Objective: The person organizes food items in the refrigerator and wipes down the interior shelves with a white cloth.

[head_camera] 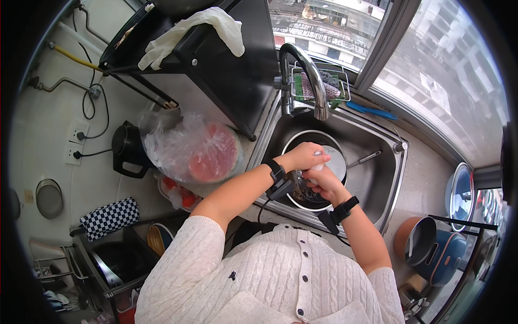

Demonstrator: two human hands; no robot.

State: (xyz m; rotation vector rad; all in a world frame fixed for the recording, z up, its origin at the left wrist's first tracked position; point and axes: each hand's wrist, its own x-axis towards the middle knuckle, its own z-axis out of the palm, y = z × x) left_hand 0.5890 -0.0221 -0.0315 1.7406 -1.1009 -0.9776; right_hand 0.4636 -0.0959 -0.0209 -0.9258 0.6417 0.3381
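My left hand (306,156) and my right hand (325,183) come together above a round pot (288,141) in the stainless steel sink (374,190). Both are closed around a small white crumpled cloth (319,165), mostly hidden by the fingers. Inside the pot is a pale round plate or lid (336,162), partly covered by my hands. Dark, glinting water or pot bottom (302,188) shows below them. A slim handle (364,160) leans out over the pot's right rim. The chrome faucet (309,60) curves over the sink's far side.
Left of the sink sits a clear plastic bag (174,146) around a cut watermelon (214,154), beside a black kettle (128,150). A wire rack (319,83) with scrubbers and a blue brush (370,110) lie by the window. Pans (417,241) stand at right.
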